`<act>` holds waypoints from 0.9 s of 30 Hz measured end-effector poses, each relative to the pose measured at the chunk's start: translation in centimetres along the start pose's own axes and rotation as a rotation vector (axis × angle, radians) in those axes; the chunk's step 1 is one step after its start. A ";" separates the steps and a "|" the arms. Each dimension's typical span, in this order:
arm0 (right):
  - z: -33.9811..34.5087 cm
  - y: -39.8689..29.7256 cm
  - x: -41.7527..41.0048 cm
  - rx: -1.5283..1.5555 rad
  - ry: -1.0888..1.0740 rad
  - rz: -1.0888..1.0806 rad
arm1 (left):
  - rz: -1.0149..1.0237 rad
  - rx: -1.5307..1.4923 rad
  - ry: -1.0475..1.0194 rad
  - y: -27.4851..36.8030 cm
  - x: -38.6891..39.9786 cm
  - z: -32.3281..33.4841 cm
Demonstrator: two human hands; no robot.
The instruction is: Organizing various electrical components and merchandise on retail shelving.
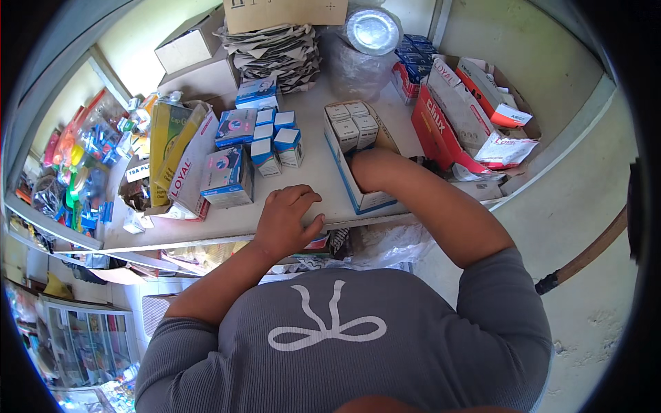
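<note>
My right hand (370, 168) reaches down into a long open carton (379, 201) on the shelf; its fingers are hidden inside. Several small white boxes (346, 131) stand upright at the carton's far end. My left hand (292, 217) rests at the shelf's front edge, palm down, fingers apart and slightly bent, holding nothing. Beyond it, several small blue-and-white boxes (266, 157) stand in a group. Beside them on the left are larger blue-and-white cartons, one nearer (227, 175), one behind (236, 126) and one at the back (256, 92).
Left, an open carton (191, 165) holds yellow packaging, near plastic bottles and packets. Behind stand stacked grey trays or folded sheets (279, 57) and wrapped foil-like plates (373, 32). Right are a red-and-white carton (439, 129) and blue packs (415, 54). The shelf's front edge (206, 242) runs before me.
</note>
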State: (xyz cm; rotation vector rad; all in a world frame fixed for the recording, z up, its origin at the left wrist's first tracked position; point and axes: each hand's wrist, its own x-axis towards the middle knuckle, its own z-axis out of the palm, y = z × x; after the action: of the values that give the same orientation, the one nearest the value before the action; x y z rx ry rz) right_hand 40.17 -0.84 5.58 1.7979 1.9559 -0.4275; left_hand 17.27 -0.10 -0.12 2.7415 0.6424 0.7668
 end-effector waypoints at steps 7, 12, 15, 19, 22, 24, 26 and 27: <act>1.9 2.1 -5.8 0.369 0.778 -0.256 | 0.022 -0.154 0.076 -0.7 0.0 0.0; 4.2 2.7 -12.7 0.377 0.884 0.287 | -0.032 0.073 0.203 -1.0 1.6 -3.8; 9.1 3.7 -11.6 0.207 0.910 0.462 | -0.298 0.334 0.210 -1.2 4.1 -6.1; 10.5 2.4 -11.5 0.186 0.921 0.474 | -0.549 0.624 0.017 -3.7 6.2 -6.5; 10.7 3.2 -11.6 0.399 0.882 0.443 | -0.599 0.666 -0.136 -5.2 5.8 -5.7; 11.3 3.7 -12.2 0.508 1.133 0.409 | -0.570 0.647 -0.125 -5.3 6.0 -5.7; 10.4 3.3 -12.8 0.510 1.350 0.356 | -0.609 0.545 -0.145 -4.0 6.3 -7.1; 9.9 2.5 -13.4 0.507 1.558 0.286 | -0.609 0.546 -0.147 -3.8 6.1 -7.1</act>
State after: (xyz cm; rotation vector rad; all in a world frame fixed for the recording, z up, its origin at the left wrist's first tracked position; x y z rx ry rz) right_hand 44.51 -17.11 4.27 3.1922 2.3919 1.0022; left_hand 16.86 6.76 7.31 2.7238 1.7476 0.2646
